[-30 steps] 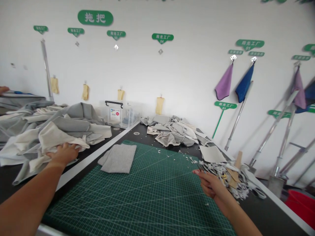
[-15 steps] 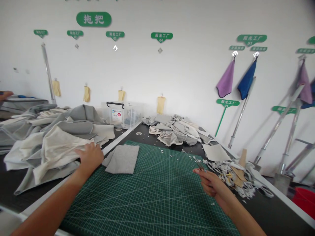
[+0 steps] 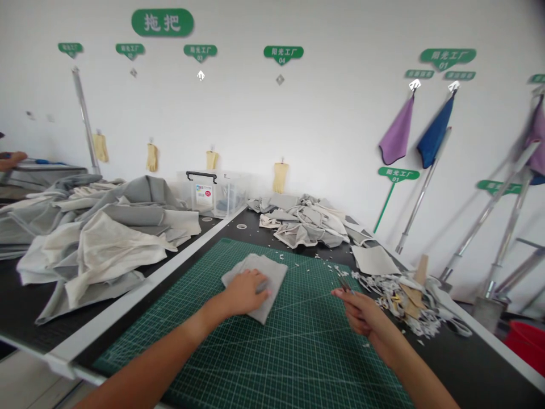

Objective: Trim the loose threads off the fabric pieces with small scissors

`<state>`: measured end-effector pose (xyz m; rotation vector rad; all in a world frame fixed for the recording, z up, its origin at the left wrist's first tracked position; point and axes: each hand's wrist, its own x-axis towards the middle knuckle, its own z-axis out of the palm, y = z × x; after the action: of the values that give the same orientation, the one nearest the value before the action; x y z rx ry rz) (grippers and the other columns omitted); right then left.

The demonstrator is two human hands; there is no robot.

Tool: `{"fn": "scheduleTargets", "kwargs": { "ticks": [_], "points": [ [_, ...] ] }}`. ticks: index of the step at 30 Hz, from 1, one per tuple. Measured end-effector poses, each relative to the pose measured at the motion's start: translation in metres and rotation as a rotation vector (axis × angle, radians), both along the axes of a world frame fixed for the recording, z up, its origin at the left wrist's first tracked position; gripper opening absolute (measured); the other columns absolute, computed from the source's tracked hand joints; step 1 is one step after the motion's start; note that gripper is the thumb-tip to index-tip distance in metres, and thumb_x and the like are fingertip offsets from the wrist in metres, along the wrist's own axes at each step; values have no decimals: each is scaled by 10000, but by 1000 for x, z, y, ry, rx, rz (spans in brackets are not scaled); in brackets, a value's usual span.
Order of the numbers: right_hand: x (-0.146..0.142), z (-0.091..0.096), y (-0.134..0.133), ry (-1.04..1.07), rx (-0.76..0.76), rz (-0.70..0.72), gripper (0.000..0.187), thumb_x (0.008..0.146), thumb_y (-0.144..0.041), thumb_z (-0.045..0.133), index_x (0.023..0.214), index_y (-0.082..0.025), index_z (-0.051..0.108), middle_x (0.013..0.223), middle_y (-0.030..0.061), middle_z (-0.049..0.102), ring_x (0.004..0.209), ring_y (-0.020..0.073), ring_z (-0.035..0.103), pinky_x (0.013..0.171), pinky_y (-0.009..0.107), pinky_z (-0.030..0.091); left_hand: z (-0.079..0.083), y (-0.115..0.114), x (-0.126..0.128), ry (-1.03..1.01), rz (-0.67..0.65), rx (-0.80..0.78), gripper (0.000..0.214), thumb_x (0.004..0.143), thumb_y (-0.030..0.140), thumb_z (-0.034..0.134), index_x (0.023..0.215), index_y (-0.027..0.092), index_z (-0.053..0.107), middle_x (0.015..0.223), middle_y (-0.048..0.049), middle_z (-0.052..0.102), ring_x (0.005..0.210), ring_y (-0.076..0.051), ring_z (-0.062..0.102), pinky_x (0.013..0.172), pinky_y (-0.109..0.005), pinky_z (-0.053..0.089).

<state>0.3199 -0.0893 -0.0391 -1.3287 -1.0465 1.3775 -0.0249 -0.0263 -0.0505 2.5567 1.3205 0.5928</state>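
My left hand (image 3: 246, 292) rests on a folded grey cloth piece (image 3: 272, 271) in the middle of the green cutting mat (image 3: 264, 358). Its fingers are curled and pinch a fold of the cloth. My right hand (image 3: 361, 312) hovers over the mat's right side, a little right of the cloth. Its fingers are closed round a small thin tool whose reddish tip (image 3: 343, 283) sticks out; I cannot make out what the tool is.
A big heap of cream and grey fabric (image 3: 97, 238) lies left of the mat. A smaller heap (image 3: 304, 224) lies behind it, with a clear plastic box (image 3: 213, 193). Offcut scraps (image 3: 404, 295) pile up at the right. Another person's hand (image 3: 11, 160) shows far left.
My left hand left the fabric heap, took the grey cloth piece at the mat's left edge and drew it right to the mat's middle. My right hand has barely moved.
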Motion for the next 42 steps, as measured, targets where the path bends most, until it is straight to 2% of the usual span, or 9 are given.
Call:
{"fn": "scheduleTargets", "kwargs": {
  "ticks": [3, 5, 9, 12, 15, 20, 23, 33, 42],
  "points": [
    [-5, -6, 1, -85, 24, 3, 419, 707, -519, 730, 914, -175, 613, 430, -141, 255, 300, 40, 195, 321, 187, 105, 6, -13, 44, -18, -244, 14, 444, 929, 491, 517, 1288, 260, 637, 1282, -64, 658, 1221, -273, 556, 1097, -405, 377],
    [-9, -13, 2, -195, 52, -2, 405, 698, -540, 726, 843, -180, 607, 411, -130, 274, 297, 45, 217, 330, 191, 111, 9, -13, 68, -29, -282, 6, 398, 917, 450, 548, 1254, 265, 652, 1253, -57, 668, 1206, -271, 562, 1089, -399, 382],
    [-14, -24, 1, -459, 144, -10, 372, 753, -556, 681, 747, -190, 618, 413, -76, 366, 369, 87, 354, 382, 203, 227, 4, 0, 91, -65, -22, 15, 387, 918, 367, 547, 1273, 227, 609, 1242, -115, 638, 1172, -289, 548, 1045, -412, 391],
    [-15, -26, 1, -644, 309, -16, 324, 821, -505, 627, 747, -192, 665, 600, -2, 584, 602, 156, 552, 549, 236, 394, -6, 12, 87, -60, 256, 28, 368, 938, 364, 506, 1253, 195, 590, 1240, -151, 617, 1171, -308, 529, 1015, -436, 386],
    [-14, -27, 0, -780, 386, -9, 296, 874, -458, 563, 796, -205, 694, 788, 19, 682, 779, 205, 608, 719, 282, 436, -14, 22, 72, -49, 367, 21, 331, 924, 400, 530, 1161, 192, 629, 1210, -143, 634, 1152, -302, 546, 990, -414, 395],
    [-13, -29, -1, -821, 393, -15, 285, 900, -448, 518, 864, -222, 688, 875, 25, 717, 853, 233, 632, 799, 308, 439, -12, 34, 55, -47, 293, -142, 253, 887, 425, 571, 934, 215, 703, 1028, -89, 726, 971, -243, 650, 823, -317, 444],
    [-11, -30, -1, -824, 389, -42, 252, 893, -426, 523, 934, -238, 685, 928, 17, 722, 854, 228, 639, 806, 310, 443, -9, 37, 53, -71, 253, -201, 234, 877, 422, 577, 905, 228, 707, 977, -57, 751, 904, -223, 671, 739, -291, 438],
    [-4, -34, 3, -841, 336, -127, 283, 877, -413, 520, 1044, -255, 685, 1083, 35, 718, 1017, 253, 646, 925, 342, 441, -16, 43, 51, -62, 204, -137, 295, 928, 466, 502, 908, 220, 664, 939, -48, 739, 862, -203, 663, 704, -274, 410],
    [4, -39, 9, -909, 289, -142, 341, 893, -432, 517, 1114, -234, 683, 1174, 59, 704, 1062, 250, 647, 915, 323, 444, -18, 45, 51, -28, 177, -101, 336, 971, 471, 429, 937, 225, 656, 984, -52, 732, 928, -215, 664, 762, -287, 417]
  ]
}}
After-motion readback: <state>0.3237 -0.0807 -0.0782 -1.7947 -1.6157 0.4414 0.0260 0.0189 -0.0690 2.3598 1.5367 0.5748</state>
